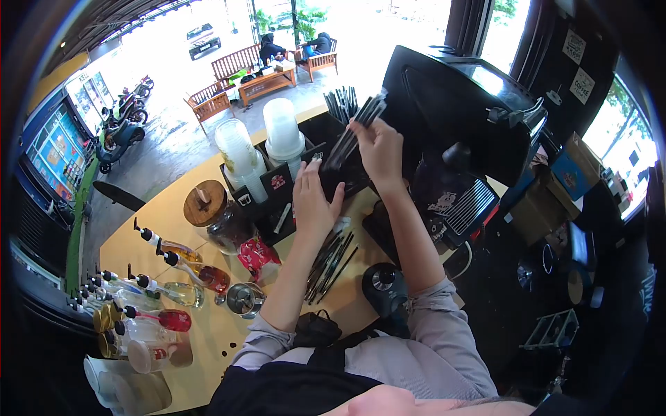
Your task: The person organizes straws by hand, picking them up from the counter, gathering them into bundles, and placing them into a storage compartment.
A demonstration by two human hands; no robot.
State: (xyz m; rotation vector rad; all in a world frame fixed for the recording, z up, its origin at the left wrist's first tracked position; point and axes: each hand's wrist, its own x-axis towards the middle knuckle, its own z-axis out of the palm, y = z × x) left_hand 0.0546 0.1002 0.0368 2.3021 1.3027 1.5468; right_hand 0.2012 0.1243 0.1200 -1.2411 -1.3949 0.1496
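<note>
My right hand [381, 154] is closed around a bundle of black straws [359, 125], held tilted above a black organizer box [298, 177]. Behind that bundle, more black straws [340, 104] stand upright in the organizer. My left hand [316, 204] is open beside the organizer's front, thumb spread from the fingers, with nothing visible in it. Below my left wrist, a loose pile of wrapped black straws [330, 267] lies on the wooden counter [215, 326]. Stacks of clear plastic cups [281, 125] fill the organizer's left part.
A wooden-lidded glass jar [220, 229], a red packet [259, 259] and a metal cup [245, 300] stand to the left. Several pump bottles [180, 294] line the left edge. A black coffee machine [444, 118] is at right, a dark scale-like device [385, 288] nearer me.
</note>
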